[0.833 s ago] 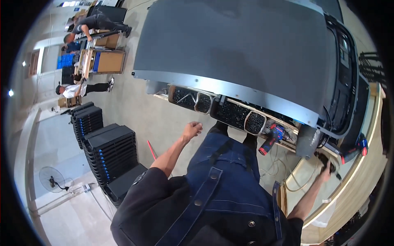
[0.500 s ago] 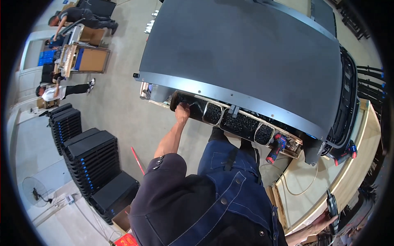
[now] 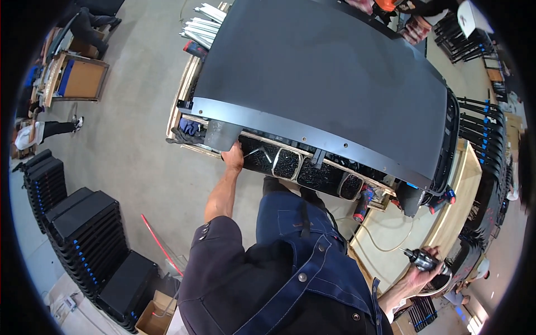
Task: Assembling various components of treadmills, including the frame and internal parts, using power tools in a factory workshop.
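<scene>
Dark power driver [image 3: 422, 259], thin bit [image 3: 403, 250] leftward

Grey floor [image 3: 139, 89], pale wall [image 3: 27, 237], brown-sided workbench [image 3: 84, 79]

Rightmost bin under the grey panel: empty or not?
Not empty: small black pieces cover the visible inside of the bin. Cannot tell how deep they go.

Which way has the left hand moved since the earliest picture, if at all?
Yes: forward and to the left. Against the black bin, the left hand has gone from short of it to its left end.
</scene>
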`<state>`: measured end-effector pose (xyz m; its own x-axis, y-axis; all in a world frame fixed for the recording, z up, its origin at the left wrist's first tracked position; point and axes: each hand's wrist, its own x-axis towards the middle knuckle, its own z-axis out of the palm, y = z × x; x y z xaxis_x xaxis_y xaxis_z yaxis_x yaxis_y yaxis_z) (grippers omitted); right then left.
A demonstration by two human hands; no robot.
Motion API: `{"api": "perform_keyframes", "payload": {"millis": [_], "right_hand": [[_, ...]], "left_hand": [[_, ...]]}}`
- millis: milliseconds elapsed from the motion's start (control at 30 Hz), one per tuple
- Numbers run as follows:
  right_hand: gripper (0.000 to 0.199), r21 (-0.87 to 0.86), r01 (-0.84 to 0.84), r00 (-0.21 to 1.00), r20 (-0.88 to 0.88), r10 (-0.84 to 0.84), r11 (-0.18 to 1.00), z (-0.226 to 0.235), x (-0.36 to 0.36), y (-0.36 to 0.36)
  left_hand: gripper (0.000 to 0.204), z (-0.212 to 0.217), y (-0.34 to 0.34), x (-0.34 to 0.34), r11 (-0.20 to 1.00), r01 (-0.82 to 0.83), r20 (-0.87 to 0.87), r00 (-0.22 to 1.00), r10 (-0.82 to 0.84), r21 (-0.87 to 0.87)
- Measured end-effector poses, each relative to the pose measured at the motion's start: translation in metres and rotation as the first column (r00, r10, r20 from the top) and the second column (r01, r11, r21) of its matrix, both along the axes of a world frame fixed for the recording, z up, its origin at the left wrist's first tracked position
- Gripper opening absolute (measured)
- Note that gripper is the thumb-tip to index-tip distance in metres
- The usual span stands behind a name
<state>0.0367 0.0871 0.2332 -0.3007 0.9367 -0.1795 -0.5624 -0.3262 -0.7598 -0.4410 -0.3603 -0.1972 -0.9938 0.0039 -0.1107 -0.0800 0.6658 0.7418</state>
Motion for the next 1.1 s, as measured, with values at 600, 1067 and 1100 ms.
{"api": "perform_keyframes", "payload": {"millis": [600,1067,1100], "right_hand": [[0.065,0.196,-0.510,0.860,0.090,0.502,0.838,-0.021,-0.212,-0.060],[0.046,0.014,-0.618,0.767,-0.206,0.607,0.786,-0.032,-0.229,-0.030],[0.043,0.002,-0.617,0.769,-0.213,0.603,0.787,-0.033,-0.228,-0.027]], "left_hand": [[0.025,0.209,0.099,0.083,0.501,-0.188,0.480,0.680,-0.555,0.845],[0.028,0.308,0.204,0.207,-0.041,-0.536,0.378,0.646,-0.663,0.843],[0.024,0.312,0.206,0.210,0.047,-0.437,0.381,0.722,-0.578,0.898]]}}
